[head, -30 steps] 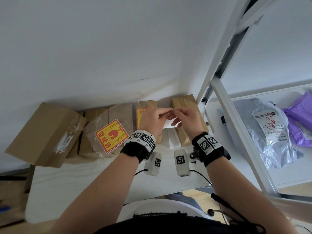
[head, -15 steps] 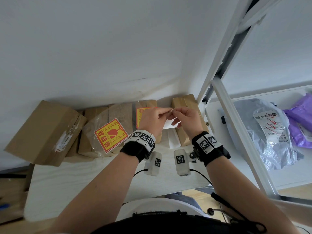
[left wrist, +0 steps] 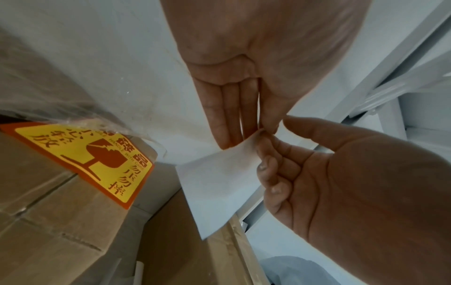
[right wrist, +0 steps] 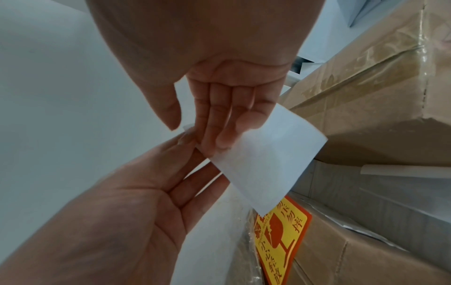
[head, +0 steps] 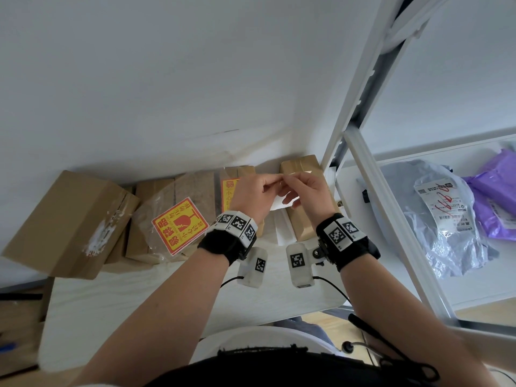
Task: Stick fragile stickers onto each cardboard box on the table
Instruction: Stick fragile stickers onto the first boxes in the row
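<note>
I hold a square sticker sheet (head: 279, 204) up in front of the boxes, its white side (left wrist: 219, 183) facing the wrist cameras. My left hand (head: 275, 182) and right hand (head: 289, 181) both pinch its top corner, fingertips nearly touching. In the right wrist view the sheet (right wrist: 263, 164) hangs below my right fingers (right wrist: 219, 125). Several cardboard boxes line the wall. One plastic-wrapped box (head: 167, 202) bears a yellow-and-red fragile sticker (head: 180, 226). The box behind my left hand (head: 240, 173) shows another fragile sticker (head: 227, 188). The rightmost box (head: 300, 164) and the big left box (head: 64, 224) show none.
The boxes stand on a white table (head: 167, 297) against a white wall. A white metal shelf frame (head: 371, 191) rises at the right. On its shelf lie a grey parcel bag (head: 435, 219) and a purple bag (head: 497, 202).
Both hands stay together at the same spot in front of the boxes. Their fingertips have shifted slightly at the sheet's top corner.
</note>
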{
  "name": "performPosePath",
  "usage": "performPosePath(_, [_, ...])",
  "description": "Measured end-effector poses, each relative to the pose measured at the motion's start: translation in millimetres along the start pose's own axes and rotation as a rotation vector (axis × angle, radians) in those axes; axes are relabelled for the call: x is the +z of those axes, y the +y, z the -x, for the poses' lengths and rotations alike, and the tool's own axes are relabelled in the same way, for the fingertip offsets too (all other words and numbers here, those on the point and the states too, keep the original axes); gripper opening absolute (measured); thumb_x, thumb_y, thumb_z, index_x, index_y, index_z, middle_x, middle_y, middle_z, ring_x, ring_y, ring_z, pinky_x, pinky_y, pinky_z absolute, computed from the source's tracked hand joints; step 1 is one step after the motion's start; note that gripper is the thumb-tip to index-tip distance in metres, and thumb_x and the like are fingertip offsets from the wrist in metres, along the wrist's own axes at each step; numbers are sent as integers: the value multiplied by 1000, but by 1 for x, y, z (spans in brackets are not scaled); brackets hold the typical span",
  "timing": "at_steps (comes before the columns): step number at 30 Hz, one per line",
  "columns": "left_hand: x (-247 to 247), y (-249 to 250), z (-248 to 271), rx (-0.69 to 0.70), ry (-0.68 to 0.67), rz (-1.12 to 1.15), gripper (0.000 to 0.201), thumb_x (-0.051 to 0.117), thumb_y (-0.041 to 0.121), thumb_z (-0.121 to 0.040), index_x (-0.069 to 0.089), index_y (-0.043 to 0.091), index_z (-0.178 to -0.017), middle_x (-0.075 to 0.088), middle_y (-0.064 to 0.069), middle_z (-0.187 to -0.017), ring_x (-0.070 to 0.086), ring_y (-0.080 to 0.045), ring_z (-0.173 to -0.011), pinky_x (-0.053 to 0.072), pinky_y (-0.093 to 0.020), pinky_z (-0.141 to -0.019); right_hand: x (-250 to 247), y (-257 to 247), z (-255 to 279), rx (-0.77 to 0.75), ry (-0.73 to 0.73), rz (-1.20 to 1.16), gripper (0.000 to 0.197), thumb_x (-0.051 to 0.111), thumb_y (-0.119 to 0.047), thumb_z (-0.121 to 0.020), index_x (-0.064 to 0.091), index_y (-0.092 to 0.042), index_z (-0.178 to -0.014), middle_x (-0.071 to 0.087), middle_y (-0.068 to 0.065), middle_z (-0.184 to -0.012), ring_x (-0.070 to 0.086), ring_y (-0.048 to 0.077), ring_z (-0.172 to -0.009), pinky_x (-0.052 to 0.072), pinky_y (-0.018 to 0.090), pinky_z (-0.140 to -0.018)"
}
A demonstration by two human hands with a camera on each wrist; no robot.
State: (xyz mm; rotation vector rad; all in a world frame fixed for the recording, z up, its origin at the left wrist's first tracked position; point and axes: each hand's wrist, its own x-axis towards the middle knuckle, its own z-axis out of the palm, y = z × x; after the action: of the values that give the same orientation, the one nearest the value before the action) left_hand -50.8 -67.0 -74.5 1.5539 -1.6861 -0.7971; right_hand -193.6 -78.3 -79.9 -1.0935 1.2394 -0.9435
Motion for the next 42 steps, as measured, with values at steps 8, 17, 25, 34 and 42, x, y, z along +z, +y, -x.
performPosePath(8, [5, 1, 0, -48, 0, 111, 20, 62, 16, -95, 77, 20, -108, 63, 23, -59, 53, 9, -52, 43, -20, -62, -3, 3, 1, -44, 3, 21, 17, 52, -10, -99, 65, -3, -89, 68, 8, -74, 59, 16, -56, 40, 24, -50])
performPosePath(17, [7, 5, 0, -162, 7, 323, 14, 68, 16, -91, 79, 21, -98, 76, -6, -80, 72, -30, -82, 59, -49, -79, -7, 8, 4, -69, -31, -4, 16, 50, -9, -100, 63, -1, -93, 66, 5, -69, 58, 16, -55, 38, 26, -51])
performPosePath(25, [7, 2, 3, -237, -16, 383, 14, 66, 14, -93, 77, 8, -99, 76, -11, -87, 74, -25, -84, 61, -45, -79, -10, 10, 9, -59, -59, -7, 21, 49, -8, -101, 62, 8, -97, 65, 5, -68, 58, 11, -53, 39, 21, -49])
performPosePath(34, [5, 2, 5, -289, -27, 375, 23, 63, 28, -94, 75, 8, -91, 76, -11, -81, 74, -27, -77, 61, -47, -77, -8, 13, 14, -37, -55, 27, 19, 49, -10, -101, 61, -7, -86, 67, 3, -69, 59, 11, -52, 39, 21, -48])
performPosePath(42, [5, -1, 7, -295, -5, 311, 7, 67, 13, -91, 73, 12, -88, 74, -11, -83, 74, -26, -79, 62, -45, -74, -6, 14, 16, -41, -57, 58, 20, 49, -12, -101, 62, -6, -87, 68, 9, -74, 59, 13, -55, 42, 19, -48])
